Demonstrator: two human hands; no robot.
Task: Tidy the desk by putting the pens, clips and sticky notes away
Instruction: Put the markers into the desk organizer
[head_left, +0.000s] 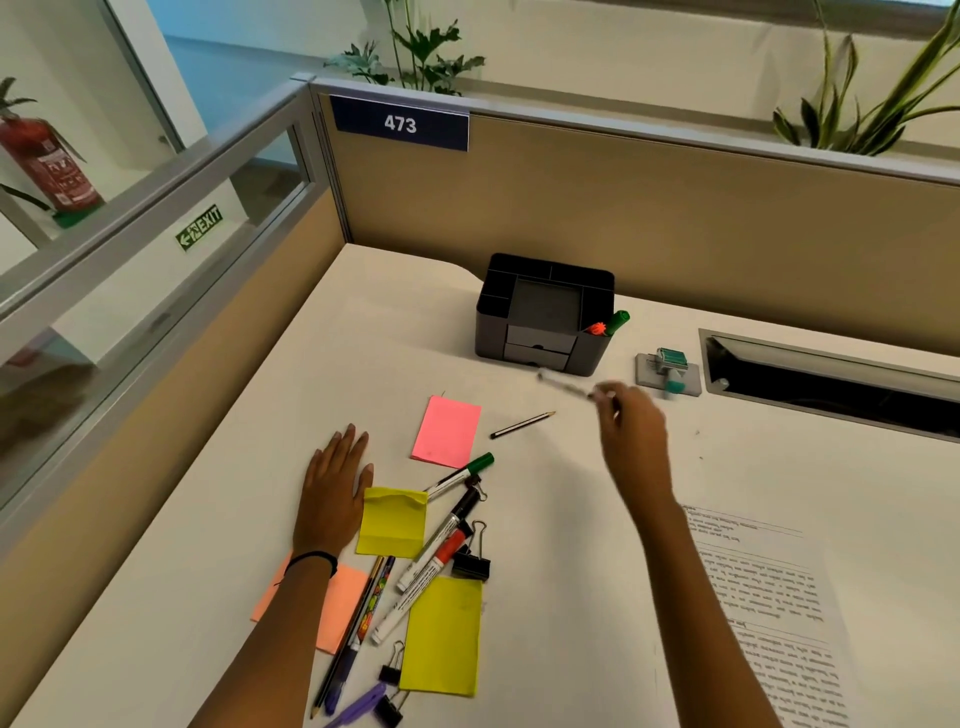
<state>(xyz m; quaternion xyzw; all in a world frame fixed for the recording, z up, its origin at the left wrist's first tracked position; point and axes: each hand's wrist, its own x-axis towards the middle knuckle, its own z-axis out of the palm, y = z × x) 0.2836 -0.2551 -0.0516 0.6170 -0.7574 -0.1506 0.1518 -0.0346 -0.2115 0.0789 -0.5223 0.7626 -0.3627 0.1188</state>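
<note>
While a thin pen blurred in its pinching fingertips, the right hand hung just short of the black organizer. The left hand lay flat, fingers straight, on the desk, with markers, clips and sticky notes just to its right.

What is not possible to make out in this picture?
Head view: the thin pen in the right hand is motion-blurred; its colour is unclear.
Head view: the orange paper sticky note is partly hidden by the left forearm.
Head view: the printed white paper sheet has text too small, cut by the bottom edge.
</note>
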